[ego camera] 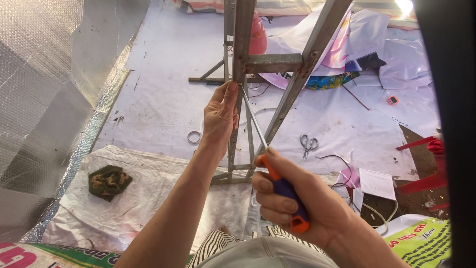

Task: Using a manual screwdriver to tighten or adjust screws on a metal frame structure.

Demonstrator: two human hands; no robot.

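White sheeting covers the floor (163,64) beneath one metal frame (244,59), where a single screwdriver (277,181) slants up and left, its tip against an upright bar. Right hand (292,203) is wrapped tight around the orange-and-purple handle; left hand (220,116) pinches the bar beside the tip. One pair of scissors (308,144) and one tape ring (194,137) lie beyond.
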